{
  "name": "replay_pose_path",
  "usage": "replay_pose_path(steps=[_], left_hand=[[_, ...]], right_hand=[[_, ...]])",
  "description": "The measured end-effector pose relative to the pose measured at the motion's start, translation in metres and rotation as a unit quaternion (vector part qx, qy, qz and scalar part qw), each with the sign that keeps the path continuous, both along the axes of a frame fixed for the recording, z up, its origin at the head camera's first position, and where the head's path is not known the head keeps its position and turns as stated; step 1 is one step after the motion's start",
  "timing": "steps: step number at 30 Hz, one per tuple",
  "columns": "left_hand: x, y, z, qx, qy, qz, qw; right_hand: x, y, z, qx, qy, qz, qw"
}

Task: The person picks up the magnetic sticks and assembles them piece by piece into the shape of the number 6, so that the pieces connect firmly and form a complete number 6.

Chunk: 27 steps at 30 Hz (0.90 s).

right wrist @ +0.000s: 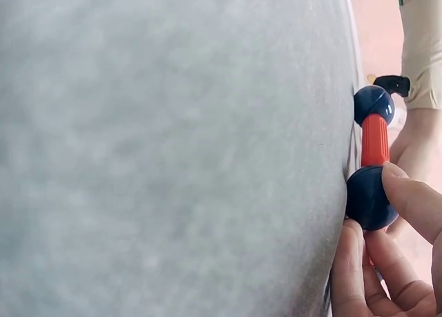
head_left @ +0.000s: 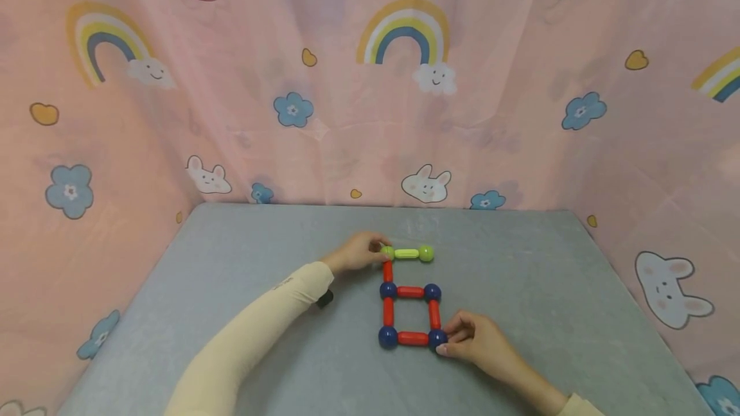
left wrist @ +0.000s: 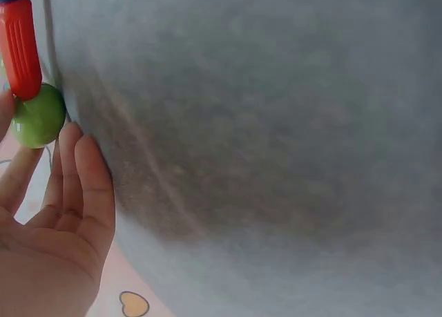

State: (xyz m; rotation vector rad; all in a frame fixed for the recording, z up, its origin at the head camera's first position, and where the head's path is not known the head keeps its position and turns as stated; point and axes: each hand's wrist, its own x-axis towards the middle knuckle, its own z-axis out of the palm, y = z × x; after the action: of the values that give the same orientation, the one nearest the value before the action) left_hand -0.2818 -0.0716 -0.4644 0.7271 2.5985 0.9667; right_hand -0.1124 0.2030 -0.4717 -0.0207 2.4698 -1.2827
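A figure of rods and balls lies flat on the grey table. Its lower part is a square of red rods (head_left: 413, 339) with a blue ball (head_left: 388, 337) at each corner. From the square's far left corner another red rod (head_left: 388, 271) runs up to a green ball (left wrist: 40, 117). A light green rod (head_left: 406, 253) links that ball to a second green ball (head_left: 426, 253) on the right. My left hand (head_left: 361, 251) pinches the left green ball between thumb and fingers. With thumb and fingertips, my right hand (head_left: 476, 344) grips the near right blue ball (right wrist: 371, 198).
The grey table (head_left: 520, 262) stretches out around the figure. A pink curtain (head_left: 370, 146) printed with rainbows, flowers and rabbits hangs behind it and along both sides. A small black device (head_left: 325, 299) sits at the left wrist.
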Motion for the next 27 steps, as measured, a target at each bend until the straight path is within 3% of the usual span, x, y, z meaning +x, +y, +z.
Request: replay_pose_path(steps=[8, 16, 27], left_hand=[[0.001, 0.002, 0.008, -0.012, -0.001, 0.003, 0.9999], [-0.002, -0.001, 0.01, 0.01, -0.024, 0.036, 0.999], [-0.018, -0.016, 0.011, 0.021, -0.027, 0.085, 0.9958]], right_hand=[[-0.002, -0.002, 0.0, -0.001, 0.01, -0.002, 1.0], [-0.01, -0.013, 0.002, 0.016, 0.018, -0.011, 0.9997], [-0.039, -0.025, 0.0, -0.022, 0.063, 0.032, 0.9972]])
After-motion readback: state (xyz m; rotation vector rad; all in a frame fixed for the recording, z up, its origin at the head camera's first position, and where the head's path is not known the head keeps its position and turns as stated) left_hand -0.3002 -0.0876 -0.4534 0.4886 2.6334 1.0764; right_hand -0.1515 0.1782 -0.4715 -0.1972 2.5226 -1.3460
